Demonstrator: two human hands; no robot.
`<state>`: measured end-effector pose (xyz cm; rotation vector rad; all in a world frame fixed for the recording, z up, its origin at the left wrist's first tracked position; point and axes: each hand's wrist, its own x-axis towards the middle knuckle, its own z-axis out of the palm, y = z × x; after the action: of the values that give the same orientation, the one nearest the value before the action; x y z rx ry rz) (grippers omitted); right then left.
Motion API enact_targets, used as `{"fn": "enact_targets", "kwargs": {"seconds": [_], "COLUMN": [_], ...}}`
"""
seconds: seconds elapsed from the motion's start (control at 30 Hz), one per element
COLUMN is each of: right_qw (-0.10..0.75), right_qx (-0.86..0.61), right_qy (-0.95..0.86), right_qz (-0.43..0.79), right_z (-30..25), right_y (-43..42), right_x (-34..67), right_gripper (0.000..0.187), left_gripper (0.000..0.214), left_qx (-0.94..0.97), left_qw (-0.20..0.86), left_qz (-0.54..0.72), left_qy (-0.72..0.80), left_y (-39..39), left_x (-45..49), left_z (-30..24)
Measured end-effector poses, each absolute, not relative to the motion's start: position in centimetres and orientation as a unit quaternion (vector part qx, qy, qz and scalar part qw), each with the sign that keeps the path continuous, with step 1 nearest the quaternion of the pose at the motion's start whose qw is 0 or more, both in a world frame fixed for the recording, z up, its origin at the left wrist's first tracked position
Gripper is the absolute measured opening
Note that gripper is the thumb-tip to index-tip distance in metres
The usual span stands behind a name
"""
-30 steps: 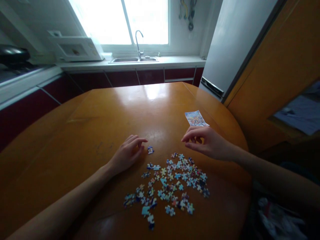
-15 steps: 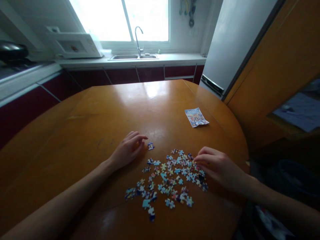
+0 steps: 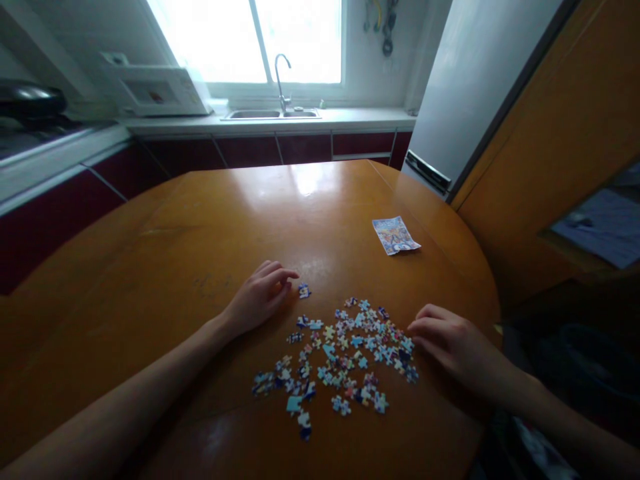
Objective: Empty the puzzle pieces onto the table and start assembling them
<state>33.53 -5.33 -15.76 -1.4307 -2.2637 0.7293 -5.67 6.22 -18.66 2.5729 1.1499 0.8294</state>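
While left hand point(image 3: 259, 295) half-curled, right hand point(image 3: 449, 339) (likewise) borders puzzle pieces point(image 3: 329, 349).

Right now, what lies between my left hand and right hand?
In the head view: a small puzzle section beside your left hand, then scattered puzzle pieces towards your right hand.
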Motion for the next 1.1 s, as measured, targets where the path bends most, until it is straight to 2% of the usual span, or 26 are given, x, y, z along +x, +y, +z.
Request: {"fn": "enact_targets", "kwargs": {"seconds": [0.17,0.57,0.93,1.1], "right_qw": [0.192,0.241,0.216,0.159], "right_qx": [-0.489,-0.405,-0.290,-0.241], "right_qy": [-0.804,-0.848,-0.913,-0.943], "right_qz": [0.279,0.243,0.191,0.168], "right_z": [-16.0,-14.3,-13.0,-13.5], "right_y": [-6.1,-3.6,-0.9,-1.2], "right_x": [33.3,29.7,22.9,19.8], "right_gripper": [0.018,0.014,0.015,0.017], "left_gripper": [0.017,0.017,0.016,0.017], "left_qx": [0.867,0.864,0.870,0.870], "left_qw": [0.105,0.100,0.093,0.092], "left_qz": [0.290,0.307,0.310,0.313], "left_qy": [0.391,0.386,0.373,0.369], "left_y": [5.9,5.6,5.7,5.6], "left_x": [-5.4,-5.2,-5.2,-5.1], "left_z": [-18.5,-18.5,-18.9,-18.7]}}
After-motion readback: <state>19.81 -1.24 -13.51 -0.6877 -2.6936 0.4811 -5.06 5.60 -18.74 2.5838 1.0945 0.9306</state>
